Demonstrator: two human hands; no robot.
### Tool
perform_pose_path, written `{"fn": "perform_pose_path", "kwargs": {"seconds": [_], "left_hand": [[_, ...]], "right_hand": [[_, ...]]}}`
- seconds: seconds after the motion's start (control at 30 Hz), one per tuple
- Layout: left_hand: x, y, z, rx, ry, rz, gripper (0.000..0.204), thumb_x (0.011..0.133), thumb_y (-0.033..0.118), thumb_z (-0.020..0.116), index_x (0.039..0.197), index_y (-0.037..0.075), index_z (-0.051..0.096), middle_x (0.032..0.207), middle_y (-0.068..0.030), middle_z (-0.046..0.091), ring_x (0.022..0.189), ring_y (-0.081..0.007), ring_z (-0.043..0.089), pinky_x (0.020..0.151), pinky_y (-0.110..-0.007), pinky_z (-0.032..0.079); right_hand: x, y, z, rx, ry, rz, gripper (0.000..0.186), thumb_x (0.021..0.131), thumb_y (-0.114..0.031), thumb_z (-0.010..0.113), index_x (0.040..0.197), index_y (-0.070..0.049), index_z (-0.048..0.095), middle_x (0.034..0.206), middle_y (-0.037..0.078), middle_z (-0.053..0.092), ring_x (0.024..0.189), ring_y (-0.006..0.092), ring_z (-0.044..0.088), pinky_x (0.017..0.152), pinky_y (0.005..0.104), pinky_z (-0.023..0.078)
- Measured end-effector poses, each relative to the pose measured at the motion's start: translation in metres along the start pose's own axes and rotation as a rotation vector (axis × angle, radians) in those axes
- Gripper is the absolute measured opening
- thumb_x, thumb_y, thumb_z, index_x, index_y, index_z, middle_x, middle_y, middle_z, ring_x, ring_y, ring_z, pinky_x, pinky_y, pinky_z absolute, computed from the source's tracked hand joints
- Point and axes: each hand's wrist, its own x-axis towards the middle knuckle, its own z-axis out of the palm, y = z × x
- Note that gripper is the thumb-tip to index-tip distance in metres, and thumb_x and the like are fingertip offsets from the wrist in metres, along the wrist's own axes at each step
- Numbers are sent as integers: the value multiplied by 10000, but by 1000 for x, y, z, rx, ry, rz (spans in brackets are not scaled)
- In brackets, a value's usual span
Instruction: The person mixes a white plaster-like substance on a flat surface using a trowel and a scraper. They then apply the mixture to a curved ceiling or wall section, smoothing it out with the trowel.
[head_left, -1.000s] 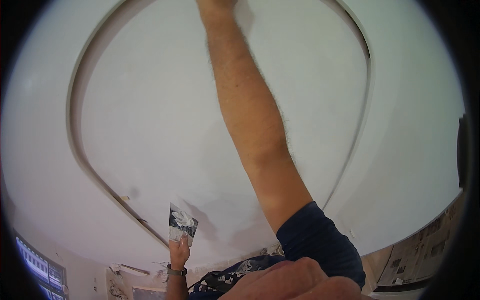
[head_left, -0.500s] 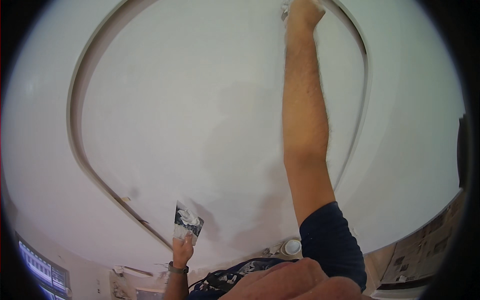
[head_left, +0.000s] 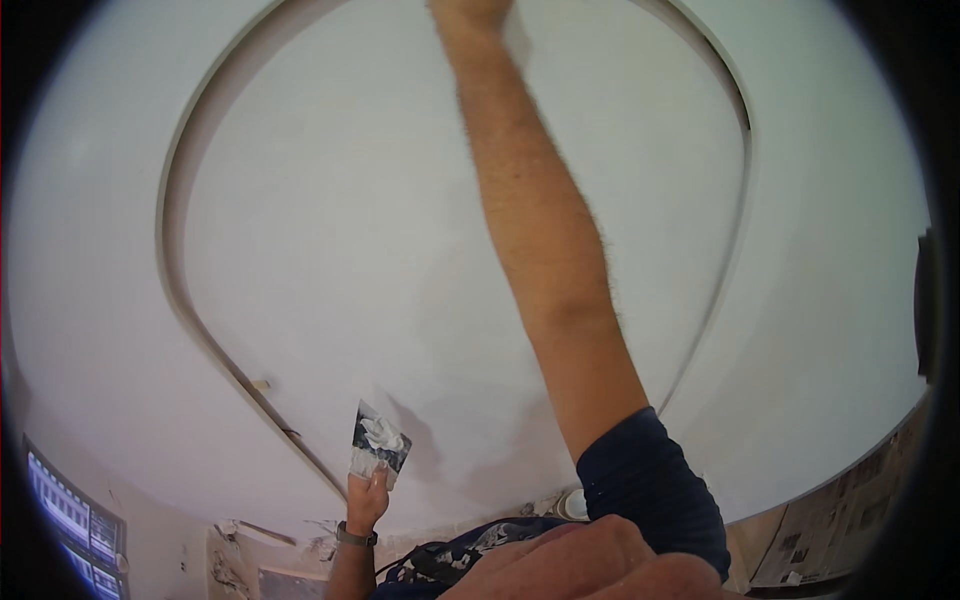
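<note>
"Hands are set well apart before a broad white surface (head_left: 330, 250) ringed by a curved groove (head_left: 172, 230). What does each one hold?"

"Left hand (head_left: 367, 498), low in the view, grips a flat blade (head_left: 396, 455) loaded with white paste (head_left: 382, 434). Right hand (head_left: 472, 12) reaches the upper edge, cut off by the frame; whether it holds a tool, I cannot tell."

"Which step is in hand?"

"Probably spreading or smoothing paste high on the surface, judging by the outstretched right arm (head_left: 545, 230) and the ready supply."

"And the next move?"

"It seems to call for even pressure from the right, while the left keeps the blade steady so the paste does not slide. A round pale container (head_left: 573, 504) shows beside the dark sleeve (head_left: 650, 490), partly hidden."
</note>
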Motion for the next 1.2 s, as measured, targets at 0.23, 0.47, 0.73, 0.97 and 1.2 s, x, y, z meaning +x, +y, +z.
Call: {"fn": "perform_pose_path", "kwargs": {"seconds": [0.23,0.47,0.73,0.97,1.2], "left_hand": [[3,2,15,-8,44,55,180,838,79,455,945,-46,530,805,-62,563,721,-136,513,629,-259,418],[0,-66,-5,749,-17,270,216,810,125,473,940,-5,588,908,-178,594,822,-302,546,759,-416,398],[15,-67,24,502,109,641,265,692,-129,473,945,-81,534,1039,-202,519,984,-339,501,891,-394,396],[12,-86,37,301,0,459,302,901,51,351,1181,-56,314,1181,-140,401,1082,-216,440,943,-386,375],[12,-67,48,-319,-114,267,263,885,50,390,1123,-62,390,1083,-114,472,970,-173,499,882,-334,419]], "right_hand": [[-40,-51,-23,199,-81,126,336,795,-118,422,1029,93,538,824,288,573,782,409,563,735,439,443],[-202,-14,-191,475,-589,544,243,845,-158,490,1009,13,541,725,29,541,592,91,492,495,207,396],[-335,-30,-371,404,-1125,1490,274,824,-119,512,1031,60,536,715,54,538,539,82,464,444,190,342],[-343,-39,-375,345,-1282,1548,279,828,-124,523,1040,58,533,680,43,532,490,81,448,429,195,330],[-347,-34,-373,448,-1252,1614,281,830,-138,523,1035,55,534,667,36,514,483,79,424,421,200,307]]}}
